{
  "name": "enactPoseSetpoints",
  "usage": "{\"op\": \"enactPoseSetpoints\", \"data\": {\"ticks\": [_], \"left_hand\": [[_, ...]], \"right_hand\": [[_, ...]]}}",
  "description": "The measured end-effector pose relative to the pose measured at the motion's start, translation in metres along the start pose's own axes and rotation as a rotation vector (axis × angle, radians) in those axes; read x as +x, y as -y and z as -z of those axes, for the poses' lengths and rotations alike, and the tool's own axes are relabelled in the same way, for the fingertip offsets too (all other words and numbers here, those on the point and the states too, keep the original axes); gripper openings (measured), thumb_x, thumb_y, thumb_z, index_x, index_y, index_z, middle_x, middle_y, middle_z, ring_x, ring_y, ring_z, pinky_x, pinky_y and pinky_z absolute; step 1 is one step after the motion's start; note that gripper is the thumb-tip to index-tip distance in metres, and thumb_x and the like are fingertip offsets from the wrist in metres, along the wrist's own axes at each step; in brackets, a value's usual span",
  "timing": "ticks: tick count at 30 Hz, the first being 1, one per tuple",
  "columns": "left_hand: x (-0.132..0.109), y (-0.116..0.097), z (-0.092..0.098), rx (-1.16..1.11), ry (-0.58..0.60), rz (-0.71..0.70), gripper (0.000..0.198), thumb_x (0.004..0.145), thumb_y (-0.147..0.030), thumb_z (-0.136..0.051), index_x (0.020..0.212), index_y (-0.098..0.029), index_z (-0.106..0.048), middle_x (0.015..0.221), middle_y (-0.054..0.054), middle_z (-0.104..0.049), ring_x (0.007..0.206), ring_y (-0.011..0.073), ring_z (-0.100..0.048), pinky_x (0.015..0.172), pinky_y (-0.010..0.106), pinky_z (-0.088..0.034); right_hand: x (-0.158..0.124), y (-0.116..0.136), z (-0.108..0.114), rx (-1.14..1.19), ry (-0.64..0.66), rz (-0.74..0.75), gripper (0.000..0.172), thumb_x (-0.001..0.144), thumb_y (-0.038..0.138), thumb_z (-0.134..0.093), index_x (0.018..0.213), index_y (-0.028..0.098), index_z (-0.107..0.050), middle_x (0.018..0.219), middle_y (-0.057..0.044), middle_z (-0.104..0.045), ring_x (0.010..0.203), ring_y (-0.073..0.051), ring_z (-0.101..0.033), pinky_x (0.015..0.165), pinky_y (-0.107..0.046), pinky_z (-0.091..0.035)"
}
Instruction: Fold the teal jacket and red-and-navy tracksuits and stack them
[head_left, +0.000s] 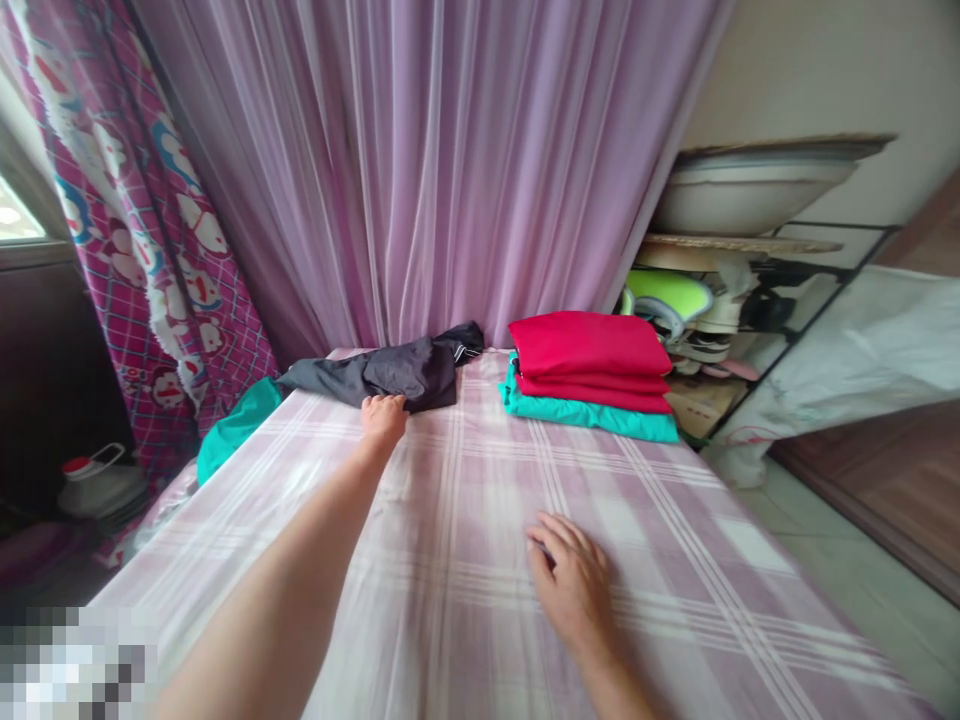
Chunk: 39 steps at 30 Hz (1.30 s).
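Plaid bedsheet (450, 600): left hand (385, 420) open, fingertips on the crumpled black garment (382, 372) at the far edge, right hand (570, 585) spread on the sheet; a hard drag could topple the folded red-and-teal stack (589, 370).

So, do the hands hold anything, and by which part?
Nothing seems held: left hand touches the dark garment's edge, right hand lies on the bedsheet.
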<state>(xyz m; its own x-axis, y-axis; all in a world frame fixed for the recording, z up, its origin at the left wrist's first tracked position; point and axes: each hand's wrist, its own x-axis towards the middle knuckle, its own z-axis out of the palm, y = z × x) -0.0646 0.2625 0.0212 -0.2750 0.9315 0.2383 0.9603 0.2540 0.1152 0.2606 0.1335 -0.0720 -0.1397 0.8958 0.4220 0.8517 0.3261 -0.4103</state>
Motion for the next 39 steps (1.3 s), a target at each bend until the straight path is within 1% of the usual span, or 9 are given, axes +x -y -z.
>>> {"op": "enactPoseSetpoints", "data": {"ticks": [7,10,14,17,22,25,29,33,39], "left_hand": [[0.000,0.004,0.055,-0.012,-0.180,0.010,0.036,0.095,-0.029,-0.040,0.114,-0.023,-0.070,0.112,0.011,-0.073,0.108,0.0280,-0.061,0.094,0.041,-0.042],[-0.058,-0.001,0.080,-0.079,-0.329,-0.235,0.031,0.095,-0.033,-0.044,0.103,-0.025,-0.072,0.096,0.008,-0.072,0.104,0.0263,-0.060,0.099,0.041,-0.040],[-0.169,-0.019,0.076,-0.196,-0.145,-0.701,0.026,0.097,-0.032,-0.046,0.093,-0.031,-0.072,0.078,0.002,-0.069,0.088,0.0195,-0.061,0.103,0.041,-0.040],[-0.218,-0.020,0.060,-0.281,-0.152,-0.705,0.022,0.095,-0.036,-0.051,0.106,-0.030,-0.069,0.095,0.003,-0.073,0.097,0.0197,-0.063,0.108,0.042,-0.038],[-0.201,0.015,0.043,-0.242,-0.286,-0.120,0.041,0.090,-0.040,-0.055,0.127,-0.023,-0.062,0.136,0.014,-0.062,0.131,0.0317,-0.051,0.112,0.050,-0.036],[-0.176,0.023,0.035,-0.208,-0.175,0.138,0.051,0.087,-0.046,-0.060,0.131,-0.019,-0.059,0.144,0.018,-0.055,0.139,0.0388,-0.042,0.112,0.062,-0.031],[-0.159,0.001,0.034,-0.280,-0.124,0.064,0.036,0.087,-0.039,-0.061,0.119,-0.025,-0.065,0.131,0.011,-0.067,0.133,0.0354,-0.050,0.114,0.066,-0.023],[-0.164,-0.032,0.047,-0.366,-0.145,-0.026,0.025,0.092,-0.022,-0.050,0.110,-0.027,-0.068,0.100,0.004,-0.077,0.098,0.0220,-0.070,0.111,0.052,-0.037],[-0.208,-0.077,0.063,-0.387,-0.161,-0.466,0.028,0.092,-0.014,-0.050,0.108,-0.027,-0.069,0.111,0.003,-0.075,0.124,0.0186,-0.059,0.115,0.039,-0.036]], "right_hand": [[0.003,0.004,0.001,0.060,-0.002,-0.041,0.032,0.088,0.027,-0.045,0.089,0.031,-0.076,0.119,-0.002,-0.073,0.120,-0.026,-0.060,0.105,-0.046,-0.040],[0.006,0.002,-0.001,0.156,-0.033,-0.055,0.031,0.087,0.028,-0.044,0.087,0.029,-0.076,0.116,-0.005,-0.074,0.116,-0.026,-0.063,0.105,-0.046,-0.041],[0.011,-0.009,-0.002,0.411,-0.125,-0.226,0.039,0.086,0.038,-0.041,0.096,0.021,-0.075,0.117,-0.012,-0.073,0.109,-0.026,-0.067,0.097,-0.042,-0.050],[0.014,-0.017,0.000,0.580,-0.193,-0.390,0.051,0.085,0.048,-0.039,0.112,0.018,-0.071,0.124,-0.015,-0.070,0.115,-0.027,-0.065,0.097,-0.042,-0.052],[0.017,-0.011,0.005,0.567,-0.141,-0.390,0.052,0.079,0.049,-0.042,0.106,0.017,-0.073,0.119,-0.015,-0.072,0.112,-0.029,-0.067,0.100,-0.046,-0.050],[0.021,-0.005,0.010,0.563,-0.133,-0.370,0.047,0.076,0.049,-0.045,0.098,0.019,-0.075,0.114,-0.013,-0.074,0.111,-0.029,-0.067,0.100,-0.045,-0.050],[0.023,-0.011,0.017,0.735,-0.112,-0.456,0.051,0.073,0.058,-0.048,0.091,0.019,-0.075,0.105,-0.013,-0.077,0.106,-0.029,-0.069,0.093,-0.042,-0.054],[0.017,-0.025,0.026,0.857,-0.065,-0.531,0.055,0.070,0.063,-0.052,0.090,0.016,-0.073,0.097,-0.013,-0.077,0.097,-0.029,-0.072,0.078,-0.038,-0.059],[0.015,-0.019,0.063,0.854,-0.143,-0.463,0.064,0.080,0.064,-0.050,0.120,0.017,-0.066,0.123,-0.017,-0.070,0.114,-0.029,-0.066,0.085,-0.039,-0.057]]}}
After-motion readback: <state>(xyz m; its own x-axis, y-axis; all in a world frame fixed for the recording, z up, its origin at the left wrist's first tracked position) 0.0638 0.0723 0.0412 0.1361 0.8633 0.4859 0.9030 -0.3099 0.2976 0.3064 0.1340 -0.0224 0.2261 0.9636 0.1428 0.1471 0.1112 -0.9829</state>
